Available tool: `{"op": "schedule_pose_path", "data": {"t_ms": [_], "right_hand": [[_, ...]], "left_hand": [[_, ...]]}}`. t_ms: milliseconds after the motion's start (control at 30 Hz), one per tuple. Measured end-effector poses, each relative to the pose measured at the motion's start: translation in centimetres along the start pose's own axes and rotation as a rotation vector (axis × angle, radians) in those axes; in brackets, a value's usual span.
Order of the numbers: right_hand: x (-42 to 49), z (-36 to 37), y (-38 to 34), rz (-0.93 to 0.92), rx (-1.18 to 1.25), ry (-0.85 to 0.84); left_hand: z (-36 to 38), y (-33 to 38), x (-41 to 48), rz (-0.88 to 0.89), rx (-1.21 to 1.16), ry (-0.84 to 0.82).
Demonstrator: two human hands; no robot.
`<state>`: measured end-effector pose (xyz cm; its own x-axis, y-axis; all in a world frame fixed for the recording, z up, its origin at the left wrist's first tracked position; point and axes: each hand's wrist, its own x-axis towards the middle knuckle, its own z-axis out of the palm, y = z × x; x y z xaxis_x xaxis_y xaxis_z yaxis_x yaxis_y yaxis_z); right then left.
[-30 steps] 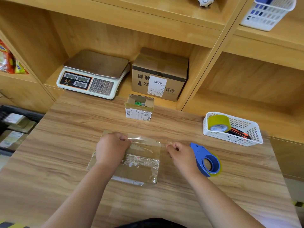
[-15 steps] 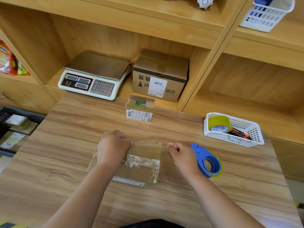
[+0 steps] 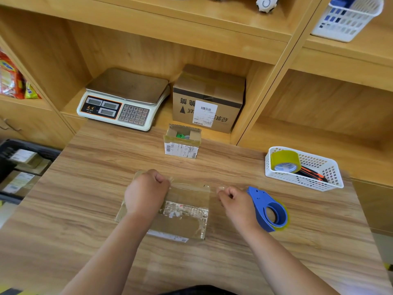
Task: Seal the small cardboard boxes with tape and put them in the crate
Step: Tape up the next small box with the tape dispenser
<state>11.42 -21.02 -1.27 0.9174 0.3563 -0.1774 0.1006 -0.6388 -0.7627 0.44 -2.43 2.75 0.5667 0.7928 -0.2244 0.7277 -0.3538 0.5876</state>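
The flat cardboard box (image 3: 182,216) lies on the worktop (image 3: 95,167) directly in front of the person, its top glossy with old tape and a torn white label, a printed label strip along its near edge. The left hand (image 3: 146,193) rests on the box's left part, fingers curled at the far edge, where they pinch one end of a strip of clear tape (image 3: 189,184). The strip runs faintly along that far edge toward the right hand (image 3: 236,202), which sits just off the box's right side with fingers curled and thumb and forefinger pinched on the other end. The two hands are apart, the box's width between them. Just beside the right hand, touching its outer edge as far as can be told, lies a blue tape dispenser (image 3: 269,209) on the worktop. Farther back, at the middle of the worktop, stands a small open box (image 3: 182,145) with its flaps up and something green inside. To the right is a white basket (image 3: 333,184) holding a yellowish tape roll (image 3: 285,161) and orange-and-black tools. Behind, in the wooden shelf, a scale (image 3: 123,99) sits beside a large taped carton (image 3: 208,99). At the far left, lower than the worktop, is a dark crate (image 3: 32,145) — it holds labelled boxes.
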Motion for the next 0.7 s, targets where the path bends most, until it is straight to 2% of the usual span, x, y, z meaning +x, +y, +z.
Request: {"op": "schedule_pose_path", "data": {"t_ms": [700], "right_hand": [[-0.25, 0.13, -0.57, 0.022, -0.034, 0.007]], "left_hand": [[0.44, -0.27, 0.15, 0.089, 0.203, 0.061]]}}
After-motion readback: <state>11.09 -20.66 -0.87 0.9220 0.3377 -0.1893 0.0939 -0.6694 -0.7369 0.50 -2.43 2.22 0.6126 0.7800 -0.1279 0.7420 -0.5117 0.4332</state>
